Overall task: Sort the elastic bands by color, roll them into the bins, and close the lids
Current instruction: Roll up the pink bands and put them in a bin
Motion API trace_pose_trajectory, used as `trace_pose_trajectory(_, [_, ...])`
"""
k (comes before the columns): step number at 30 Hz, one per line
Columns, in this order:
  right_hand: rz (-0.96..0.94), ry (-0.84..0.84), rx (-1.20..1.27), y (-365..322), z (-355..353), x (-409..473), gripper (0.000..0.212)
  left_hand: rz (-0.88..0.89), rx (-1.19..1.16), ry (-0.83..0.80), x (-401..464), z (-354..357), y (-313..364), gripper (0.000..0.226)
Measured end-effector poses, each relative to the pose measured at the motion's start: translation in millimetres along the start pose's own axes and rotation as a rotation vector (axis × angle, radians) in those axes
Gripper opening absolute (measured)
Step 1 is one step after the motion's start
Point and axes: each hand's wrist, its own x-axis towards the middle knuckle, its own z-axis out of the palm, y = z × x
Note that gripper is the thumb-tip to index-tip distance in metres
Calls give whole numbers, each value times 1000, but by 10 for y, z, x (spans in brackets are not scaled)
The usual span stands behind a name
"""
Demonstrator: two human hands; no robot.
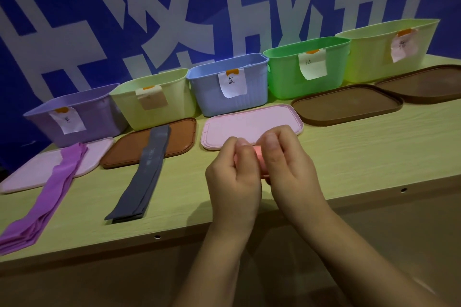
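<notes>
Meanwhile both hands' fingers [243, 143] pinch a pink band [259, 152] above the pale wooden table [361, 157], blue lettered wall [99, 20] behind

The left hand [233, 177] and right hand [287, 169] are side by side, touching; both curl their fingers around a small pink roll [258, 151] between them.
</notes>
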Motion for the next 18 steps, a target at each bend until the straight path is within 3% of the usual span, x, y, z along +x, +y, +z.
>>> trace_pose_trajectory(5, [50,69,-24,4,-1,88,30,46,19,-44,-2,43,-51,28])
trace_pose_trajectory(11, [94,31,93,77,-91,268,30,-87,58,-194,199,119,-30,29])
trace_pose_trajectory(14, [47,-174,187,45,-278,339,49,-379,-124,-199,350,156,86,33])
trace_pose_trajectory(16, [37,-293,226,11,-383,389,42,-588,-268,-175,481,181,116,37])
trace_pose_trajectory(18, [35,-279,205,2,-453,465,39,-628,-306,-216,575,223,84,46])
